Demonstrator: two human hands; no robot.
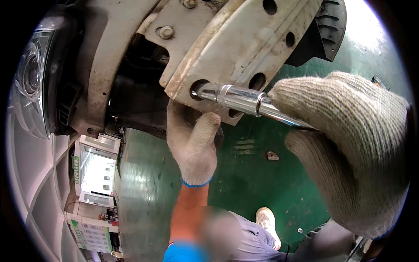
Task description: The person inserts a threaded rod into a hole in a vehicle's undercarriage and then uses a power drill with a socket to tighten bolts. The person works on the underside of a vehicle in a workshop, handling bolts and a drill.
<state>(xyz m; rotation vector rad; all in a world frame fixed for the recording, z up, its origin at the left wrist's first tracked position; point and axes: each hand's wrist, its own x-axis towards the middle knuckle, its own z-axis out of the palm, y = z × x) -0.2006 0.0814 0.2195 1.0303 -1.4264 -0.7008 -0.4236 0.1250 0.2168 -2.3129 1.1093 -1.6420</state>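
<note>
My right hand (349, 139), in a knitted off-white glove, is closed around the shaft of a chrome socket wrench (240, 99). The wrench's socket end sits in a round hole near the lower end of a worn, pale metal beam (244, 48). Below that end, my left hand (192, 144) reaches up in a matching glove with a blue cuff edge. Its fingers pass behind the beam, so their tips are hidden, and the thumb stands apart on the near side. What the left fingers touch behind the metal cannot be seen.
A bolted bracket (168, 30) joins the beam at upper left, next to a car headlight (32, 72). A black plastic part (325, 32) juts out at upper right. The green floor (235, 183) bears a small fragment (273, 155). A white cabinet (98, 170) stands at left.
</note>
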